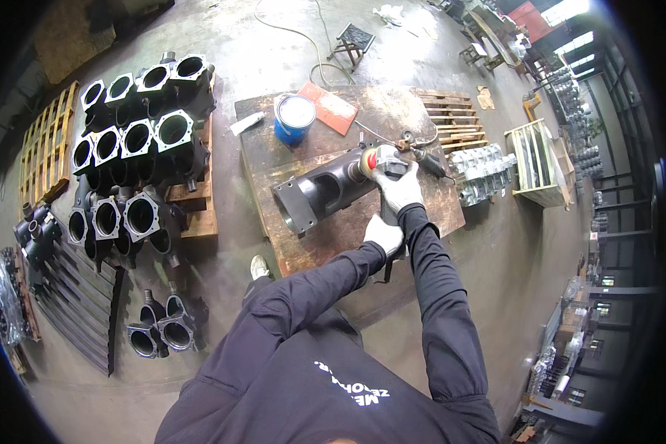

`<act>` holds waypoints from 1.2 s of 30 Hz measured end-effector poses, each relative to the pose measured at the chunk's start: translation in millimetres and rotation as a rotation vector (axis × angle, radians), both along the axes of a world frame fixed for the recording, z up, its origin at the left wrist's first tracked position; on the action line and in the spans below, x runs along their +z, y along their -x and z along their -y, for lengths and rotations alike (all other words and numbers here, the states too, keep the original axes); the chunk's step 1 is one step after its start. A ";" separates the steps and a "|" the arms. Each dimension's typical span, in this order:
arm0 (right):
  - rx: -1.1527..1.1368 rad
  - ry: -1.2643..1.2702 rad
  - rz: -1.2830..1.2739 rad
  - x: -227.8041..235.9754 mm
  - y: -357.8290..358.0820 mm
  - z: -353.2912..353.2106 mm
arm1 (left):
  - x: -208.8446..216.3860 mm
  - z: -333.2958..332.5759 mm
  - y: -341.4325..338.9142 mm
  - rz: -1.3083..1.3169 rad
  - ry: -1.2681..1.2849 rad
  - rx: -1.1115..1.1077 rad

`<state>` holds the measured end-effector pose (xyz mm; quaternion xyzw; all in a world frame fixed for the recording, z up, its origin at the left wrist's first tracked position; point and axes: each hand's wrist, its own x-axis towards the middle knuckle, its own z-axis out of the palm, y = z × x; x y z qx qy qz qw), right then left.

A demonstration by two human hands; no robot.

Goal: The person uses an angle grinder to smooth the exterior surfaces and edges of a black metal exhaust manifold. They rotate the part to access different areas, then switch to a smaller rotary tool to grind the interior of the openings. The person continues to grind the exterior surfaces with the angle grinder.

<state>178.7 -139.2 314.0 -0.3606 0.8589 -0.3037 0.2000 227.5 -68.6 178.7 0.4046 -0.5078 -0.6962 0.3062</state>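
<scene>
Both my hands wear white gloves and are closed on an angle grinder. My right hand wraps the tool close to its head. My left hand grips the body lower down, nearer to me. The red-and-yellow disc is at the right end of a black metal cylinder casting; I cannot tell whether it touches. The casting lies slantwise on the worn wooden table, its square flange toward the left and a large opening in its side.
A blue paint can and a red sheet sit at the table's far side. Another tool with a hose lies right of the casting. Black castings crowd a pallet at left. Silvery parts rest on the right; a folding stool stands beyond.
</scene>
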 end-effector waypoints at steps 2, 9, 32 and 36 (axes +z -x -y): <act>0.032 -0.057 -0.050 1.6 -3.5 -3.6 | 3.8 -5.0 -4.1 -0.003 0.014 0.007; 0.019 -0.062 -0.049 -4.5 -20.5 -7.0 | 20.3 -7.0 -30.9 0.082 -0.037 0.017; -0.156 -0.002 -0.031 -15.6 -11.0 -66.7 | 34.9 -48.3 -38.8 0.101 -0.219 -0.175; -0.186 -0.033 0.015 -25.7 -29.6 -63.9 | 6.1 -47.3 -54.6 0.136 -0.119 -0.184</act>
